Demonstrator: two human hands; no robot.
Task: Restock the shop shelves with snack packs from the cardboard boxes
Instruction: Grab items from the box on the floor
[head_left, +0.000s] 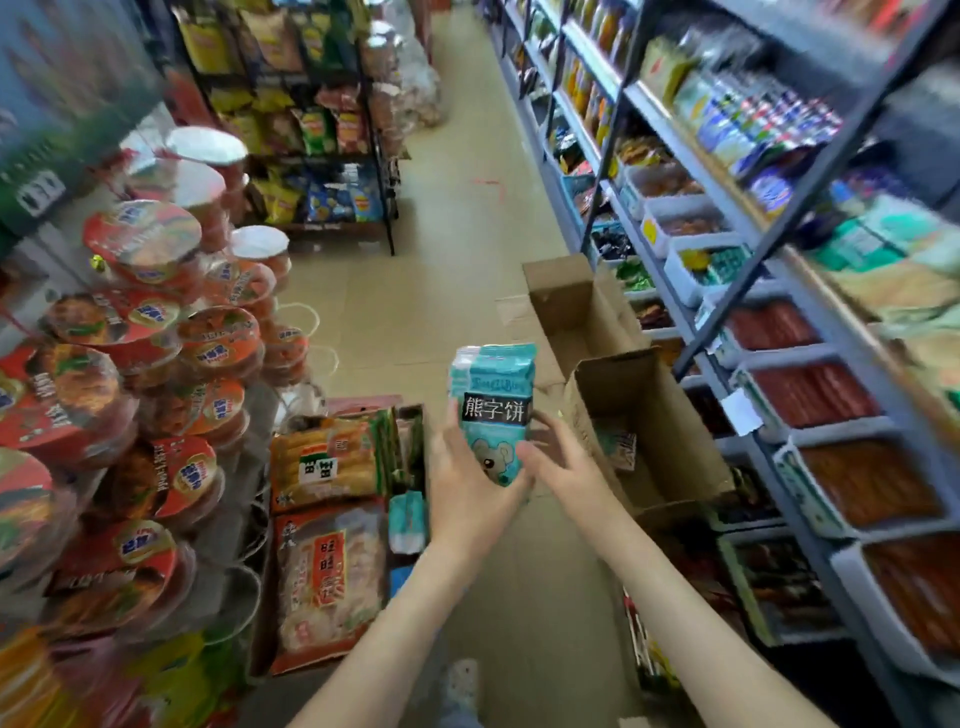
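While the left hand (470, 488) grips the teal snack pack (493, 410) from below, right hand (563, 462) fingers spread beside it.

Biscuit pack (492, 410) upright in the left hand (470, 486); open cardboard box (654, 431) right of it (noodle bowls (140, 332) left).

One teal snack pack (492, 410) is held up, between two hands: left (470, 486) and right (563, 462). Two open cardboard boxes (649, 431) stand on the floor by the shelves. Two large rice-cracker bags (327, 457) lie lower left. The stacked noodle bowls (143, 244) are too many and too blurred to count.
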